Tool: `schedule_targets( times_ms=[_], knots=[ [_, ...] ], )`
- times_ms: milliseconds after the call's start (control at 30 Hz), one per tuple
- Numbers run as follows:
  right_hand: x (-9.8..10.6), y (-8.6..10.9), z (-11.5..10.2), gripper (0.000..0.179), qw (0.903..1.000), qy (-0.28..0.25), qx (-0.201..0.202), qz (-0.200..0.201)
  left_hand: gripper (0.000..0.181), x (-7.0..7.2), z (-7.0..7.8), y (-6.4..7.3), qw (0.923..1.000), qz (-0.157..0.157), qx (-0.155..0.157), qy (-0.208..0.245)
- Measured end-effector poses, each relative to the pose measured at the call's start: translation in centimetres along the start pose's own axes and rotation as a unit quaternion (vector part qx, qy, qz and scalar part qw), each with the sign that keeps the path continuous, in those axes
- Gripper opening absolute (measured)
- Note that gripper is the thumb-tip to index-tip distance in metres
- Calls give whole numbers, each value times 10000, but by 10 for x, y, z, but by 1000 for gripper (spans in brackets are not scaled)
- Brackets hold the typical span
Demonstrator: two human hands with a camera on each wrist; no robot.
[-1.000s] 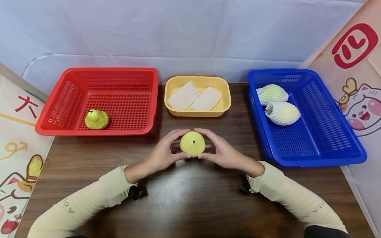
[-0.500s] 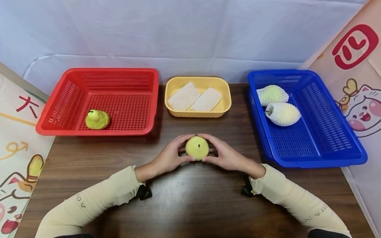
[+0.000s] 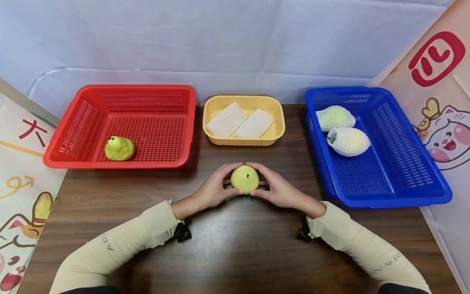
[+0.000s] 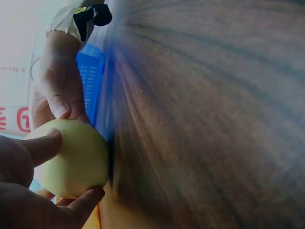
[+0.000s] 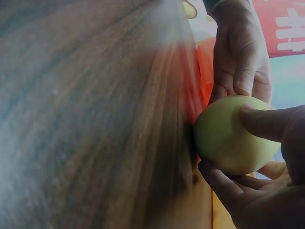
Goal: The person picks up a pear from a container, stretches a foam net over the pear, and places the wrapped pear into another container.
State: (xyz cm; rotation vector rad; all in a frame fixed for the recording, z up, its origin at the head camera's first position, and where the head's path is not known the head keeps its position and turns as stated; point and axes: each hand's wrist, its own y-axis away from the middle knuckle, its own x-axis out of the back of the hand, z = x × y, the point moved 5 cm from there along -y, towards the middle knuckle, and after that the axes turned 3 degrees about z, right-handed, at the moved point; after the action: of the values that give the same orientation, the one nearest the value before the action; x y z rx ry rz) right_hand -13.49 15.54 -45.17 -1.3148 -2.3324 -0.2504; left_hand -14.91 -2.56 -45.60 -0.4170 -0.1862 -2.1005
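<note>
A pale yellow-green pear (image 3: 244,180) stands upright between both hands over the middle of the table, stem up. My left hand (image 3: 213,187) holds its left side between thumb and fingers. On the other side my right hand (image 3: 282,190) grips it the same way. The left wrist view shows the pear (image 4: 78,160) close to the tabletop, with the left thumb (image 4: 47,143) on its side. In the right wrist view, fingers (image 5: 221,183) curl round the lower side of the pear (image 5: 228,138). Whether its base touches the table is hard to tell.
A red basket (image 3: 154,164) with one bare pear (image 3: 119,148) stands at the left. Behind the hands, a yellow tray (image 3: 244,141) holds two white foam nets (image 3: 227,120). At the right, a blue basket (image 3: 396,200) contains two net-wrapped fruits (image 3: 349,141).
Both hands and the pear have shifted slightly to the right since a second ago, first a little nearer the body, then slightly back away. The grip looks the same.
</note>
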Motion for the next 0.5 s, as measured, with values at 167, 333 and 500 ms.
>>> schedule_targets(
  times_ms=[167,333,500],
  knots=[
    [3,-2,3,80,9999,23,-127,43,74,1,-1,-6,9998,-39,-61,-171],
    [5,-4,6,80,9997,-1,-224,46,74,4,-2,-13,9988,-84,-189,-448],
    [7,-5,9,80,9995,25,-303,63,75,5,-3,-18,9978,-175,-256,-594]
  ],
)
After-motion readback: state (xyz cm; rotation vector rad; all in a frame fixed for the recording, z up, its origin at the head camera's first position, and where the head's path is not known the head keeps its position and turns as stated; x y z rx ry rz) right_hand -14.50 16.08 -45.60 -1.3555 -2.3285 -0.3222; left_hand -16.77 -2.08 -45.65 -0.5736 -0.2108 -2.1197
